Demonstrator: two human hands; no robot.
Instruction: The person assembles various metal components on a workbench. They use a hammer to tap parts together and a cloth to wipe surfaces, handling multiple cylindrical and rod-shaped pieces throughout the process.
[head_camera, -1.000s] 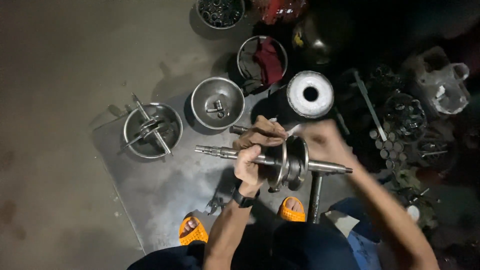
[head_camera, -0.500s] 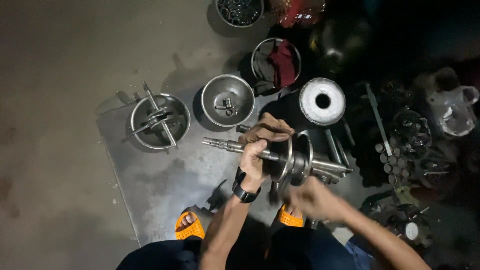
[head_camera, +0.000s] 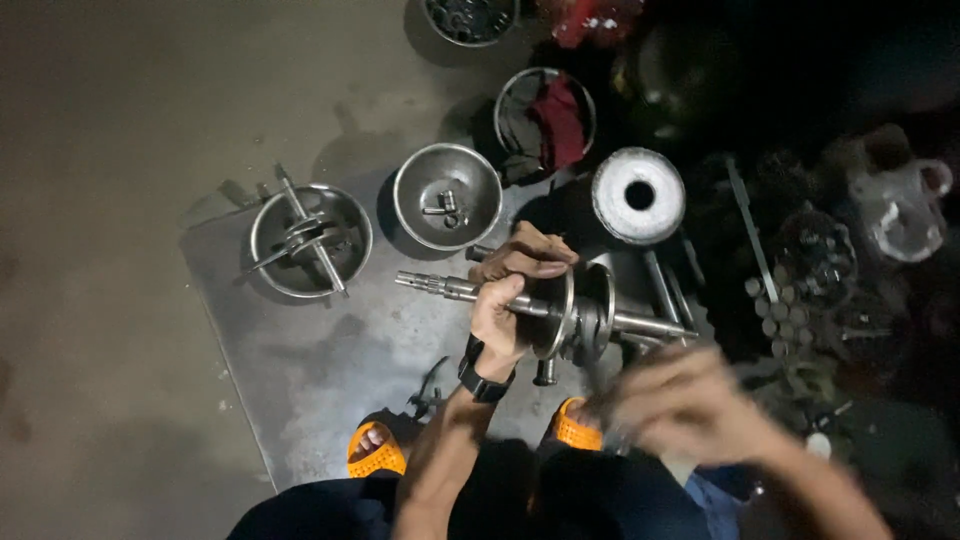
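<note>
Crankshaft (head_camera: 560, 315) amid steel bowls (head_camera: 447, 196).

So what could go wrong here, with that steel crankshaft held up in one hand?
1. The steel crankshaft with two round webs is gripped by the left hand alone; the right hand, blurred, is off it. It might slip or tip.
2. It hangs above the feet in orange open sandals, so a drop could hit toes.
3. The round metal bowl of small parts sits close by and could be knocked.

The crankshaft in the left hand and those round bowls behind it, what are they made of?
Crankshaft: apparently bare steel, grey with bright glints on its discs. Bowls: thin polished metal, probably stainless steel, with shiny rims. Left hand grips the shaft.
</note>
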